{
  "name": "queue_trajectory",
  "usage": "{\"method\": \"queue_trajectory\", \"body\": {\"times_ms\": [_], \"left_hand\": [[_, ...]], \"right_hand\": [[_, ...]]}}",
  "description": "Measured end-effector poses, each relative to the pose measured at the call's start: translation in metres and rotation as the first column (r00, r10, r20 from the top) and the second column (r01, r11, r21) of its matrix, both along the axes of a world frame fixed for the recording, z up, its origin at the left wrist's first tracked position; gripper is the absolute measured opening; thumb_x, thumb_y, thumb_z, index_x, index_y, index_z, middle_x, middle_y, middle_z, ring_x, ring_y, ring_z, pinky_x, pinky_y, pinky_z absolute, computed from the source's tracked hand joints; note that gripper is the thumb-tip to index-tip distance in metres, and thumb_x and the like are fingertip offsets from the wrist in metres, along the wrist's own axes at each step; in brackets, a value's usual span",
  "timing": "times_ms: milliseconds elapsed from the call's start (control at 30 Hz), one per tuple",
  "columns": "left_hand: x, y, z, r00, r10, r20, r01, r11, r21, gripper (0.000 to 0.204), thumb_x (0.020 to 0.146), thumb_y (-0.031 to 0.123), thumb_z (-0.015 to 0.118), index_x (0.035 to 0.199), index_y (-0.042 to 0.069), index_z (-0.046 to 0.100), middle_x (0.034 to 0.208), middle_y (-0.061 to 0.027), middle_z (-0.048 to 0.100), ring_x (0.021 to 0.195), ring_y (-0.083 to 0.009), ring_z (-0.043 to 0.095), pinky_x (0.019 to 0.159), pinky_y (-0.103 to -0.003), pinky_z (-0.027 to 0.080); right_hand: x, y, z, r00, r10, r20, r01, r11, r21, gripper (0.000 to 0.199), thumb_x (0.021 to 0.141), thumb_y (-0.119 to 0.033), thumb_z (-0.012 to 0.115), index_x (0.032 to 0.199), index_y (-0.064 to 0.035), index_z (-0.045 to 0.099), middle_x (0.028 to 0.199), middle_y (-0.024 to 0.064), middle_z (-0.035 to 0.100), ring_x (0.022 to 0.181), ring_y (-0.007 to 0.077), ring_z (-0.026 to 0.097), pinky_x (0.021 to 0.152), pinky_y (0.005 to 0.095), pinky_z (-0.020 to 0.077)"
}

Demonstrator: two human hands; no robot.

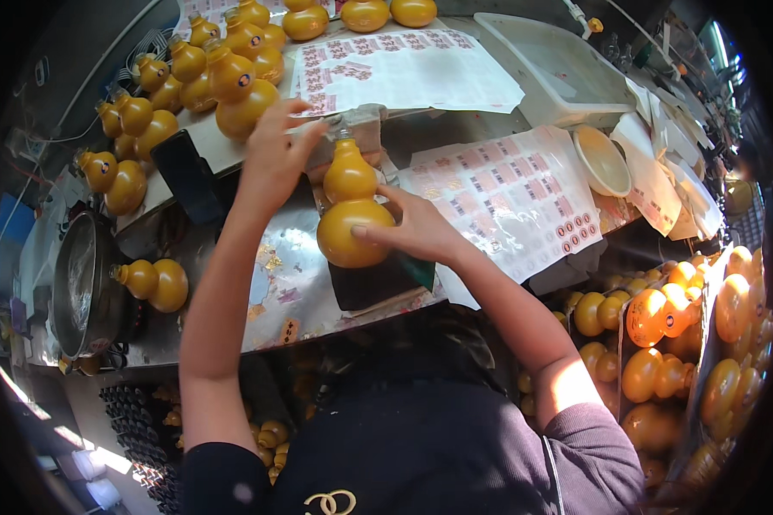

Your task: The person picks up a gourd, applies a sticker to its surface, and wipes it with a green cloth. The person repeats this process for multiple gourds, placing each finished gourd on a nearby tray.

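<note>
A yellow gourd-shaped bottle [353, 232] lies on a dark pad [365, 287] in front of me, its glass neck pointing away. My right hand [416, 225] grips its right side, thumb over the wide lower bulb and fingers near the waist. Just left of the neck is my left hand [275, 154], its fingers spread apart; no held thing can be made out in it. A sheet of printed stickers [507, 197] lies to the right of the bottle. Beyond it, a second sticker sheet [404, 73] covers part of the far surface.
Several yellow gourd bottles [232, 77] stand at the far left, beside a black phone [189, 176]. One more bottle [159, 285] lies near a dark round pan [82, 283]. A white tray [550, 73] and a shallow bowl [603, 161] sit right. Crated bottles [653, 318] fill the lower right.
</note>
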State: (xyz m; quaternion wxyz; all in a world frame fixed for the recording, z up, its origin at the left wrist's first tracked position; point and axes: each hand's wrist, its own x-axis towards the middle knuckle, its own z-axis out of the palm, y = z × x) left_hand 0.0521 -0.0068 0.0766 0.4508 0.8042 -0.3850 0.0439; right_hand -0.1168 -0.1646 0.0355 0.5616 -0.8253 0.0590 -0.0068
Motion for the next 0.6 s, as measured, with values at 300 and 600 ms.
{"method": "queue_trajectory", "body": {"times_ms": [300,600], "left_hand": [[-0.106,0.036,-0.069,0.996,-0.079,0.031,0.080,0.997,-0.001,0.095,0.062,0.020,0.086,0.142,0.009,0.036,0.140,-0.0145,0.040,0.132,-0.0330,0.036,0.110,-0.042,0.031],[-0.110,0.014,-0.082,0.979,0.030,0.201,-0.036,0.999,0.024,0.094,0.065,0.010,0.083,0.144,0.008,0.033,0.141,-0.0164,0.036,0.129,-0.0336,0.038,0.108,-0.042,0.031]], "right_hand": [[0.016,-0.016,-0.019,0.997,0.045,0.063,-0.049,0.997,0.066,0.082,0.072,-0.059,0.071,0.129,-0.0027,0.054,0.115,0.0164,0.064,0.103,0.0273,0.063,0.090,0.0351,0.0478],[-0.051,-0.014,-0.041,0.913,-0.289,0.290,0.273,0.957,0.094,0.052,0.085,-0.030,0.068,0.130,-0.0067,0.056,0.117,0.0104,0.065,0.084,0.0142,0.061,0.064,0.0264,0.0485]]}}
